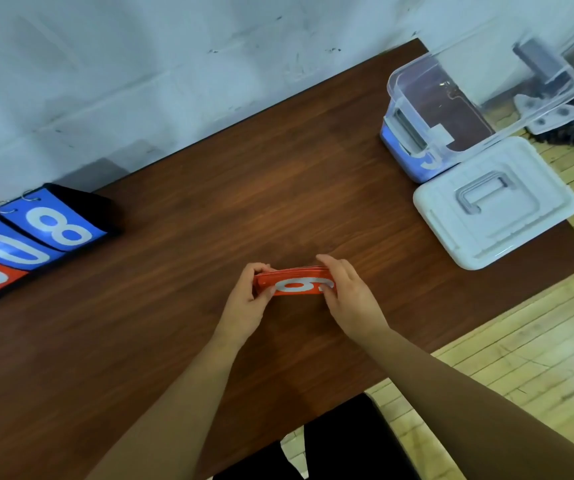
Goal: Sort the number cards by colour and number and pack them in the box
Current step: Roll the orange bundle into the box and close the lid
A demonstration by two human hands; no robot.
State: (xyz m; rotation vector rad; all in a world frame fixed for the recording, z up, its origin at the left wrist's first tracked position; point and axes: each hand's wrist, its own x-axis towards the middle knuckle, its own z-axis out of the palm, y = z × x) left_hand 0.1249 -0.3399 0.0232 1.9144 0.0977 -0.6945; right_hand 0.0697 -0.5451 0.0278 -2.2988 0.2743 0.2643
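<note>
Far left on the table point(209, 168) sits the flip scoreboard point(46, 233), showing a blue 0 and 8. Mid-table, the left hand point(247, 299) pinches one end of the red card stack point(296, 284) and the right hand point(351, 296) the other, fingers curled round its edges, with a white 9 (or 6) on top. Over on the right, the clear box point(538, 109) stands open with blue cards point(410, 161) against its left wall, and the white lid point(521, 230) lies just in front.

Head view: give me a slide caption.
Left hand and right hand grip a red card stack at the table; clear box stands open beside its lid.
</note>
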